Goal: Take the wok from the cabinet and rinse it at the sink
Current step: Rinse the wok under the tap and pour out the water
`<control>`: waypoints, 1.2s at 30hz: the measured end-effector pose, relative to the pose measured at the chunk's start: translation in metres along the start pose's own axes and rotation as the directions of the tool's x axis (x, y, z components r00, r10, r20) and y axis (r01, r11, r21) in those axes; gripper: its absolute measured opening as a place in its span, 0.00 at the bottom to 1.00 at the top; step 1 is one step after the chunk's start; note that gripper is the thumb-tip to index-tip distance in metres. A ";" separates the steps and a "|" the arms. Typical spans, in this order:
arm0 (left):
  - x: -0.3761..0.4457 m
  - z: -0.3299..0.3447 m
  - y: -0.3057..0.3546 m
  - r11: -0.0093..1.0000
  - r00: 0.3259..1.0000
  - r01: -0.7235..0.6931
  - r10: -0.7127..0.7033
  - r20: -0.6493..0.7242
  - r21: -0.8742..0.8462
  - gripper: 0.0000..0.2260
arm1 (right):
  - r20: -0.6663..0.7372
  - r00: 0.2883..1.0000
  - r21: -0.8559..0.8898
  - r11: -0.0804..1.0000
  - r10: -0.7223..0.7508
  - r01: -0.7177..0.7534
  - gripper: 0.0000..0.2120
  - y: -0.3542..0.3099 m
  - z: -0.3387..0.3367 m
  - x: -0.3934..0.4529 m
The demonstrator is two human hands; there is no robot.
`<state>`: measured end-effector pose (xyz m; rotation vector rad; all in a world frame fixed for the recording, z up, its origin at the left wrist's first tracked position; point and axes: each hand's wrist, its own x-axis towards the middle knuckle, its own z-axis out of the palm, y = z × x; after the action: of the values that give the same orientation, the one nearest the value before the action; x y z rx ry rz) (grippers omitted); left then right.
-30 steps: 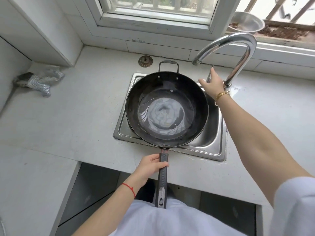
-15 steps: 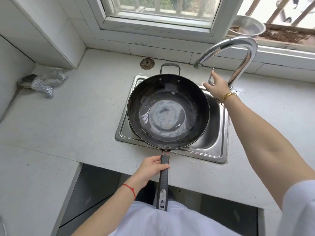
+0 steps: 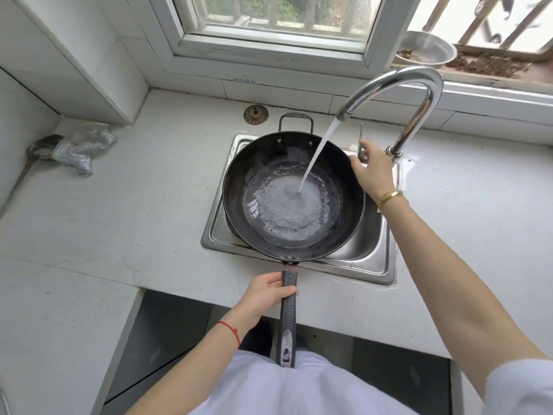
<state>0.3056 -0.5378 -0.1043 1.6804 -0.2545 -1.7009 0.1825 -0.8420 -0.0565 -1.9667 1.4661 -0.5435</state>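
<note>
A black wok (image 3: 239, 187) rests over the steel sink (image 3: 371, 259), covering most of the basin. My left hand (image 3: 266, 295) grips its long dark handle (image 3: 288, 322) near the pan. A curved chrome faucet (image 3: 419, 85) arches over the sink, and a stream of water (image 3: 317, 154) falls from its spout into the wok's middle, where water pools and ripples. My right hand (image 3: 371, 169) holds the faucet's thin lever (image 3: 361, 139) just left of the faucet base.
A silver scrubbing cloth (image 3: 77, 145) lies at the far left of the white counter (image 3: 134, 205). A round drain strainer (image 3: 256, 114) sits behind the sink. A metal bowl (image 3: 428, 49) stands on the window ledge. An open cabinet space (image 3: 167, 339) lies below the counter.
Water now runs from the faucet into the wok; earlier the spout was dry and the pool lay still. My right hand stays on the lever, and my left hand keeps the handle.
</note>
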 end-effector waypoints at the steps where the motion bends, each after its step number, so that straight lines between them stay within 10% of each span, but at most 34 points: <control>1: 0.000 0.000 0.000 1.000 1.000 -0.006 0.006 -0.001 0.009 0.19 | -0.016 1.000 0.005 1.000 -0.012 0.012 0.21 -0.001 0.001 -0.016; 9: -0.001 -0.002 -0.002 0.995 0.998 -0.066 0.066 0.006 0.072 0.19 | -0.048 0.999 0.030 1.000 0.006 -0.005 0.13 -0.006 0.037 -0.183; 15: -0.002 -0.001 -0.006 0.987 0.991 -0.132 0.131 0.017 0.095 0.17 | 0.211 0.961 0.056 0.979 0.179 -0.195 0.16 -0.020 0.081 -0.275; 31: 0.012 -0.009 -0.006 0.991 0.990 -0.123 0.120 0.068 0.050 0.14 | 0.284 0.895 0.105 0.916 0.345 -0.386 0.08 -0.041 0.109 -0.299; 36: 0.011 -0.003 -0.002 0.997 0.988 -0.081 0.080 0.133 0.001 0.13 | 0.315 0.800 0.326 0.734 0.510 -0.596 0.04 -0.047 0.121 -0.305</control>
<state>0.3091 -0.5420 -0.1141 1.5423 -0.3866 -1.7551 0.2025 -0.5141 -0.0998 -1.1301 1.5581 -0.3240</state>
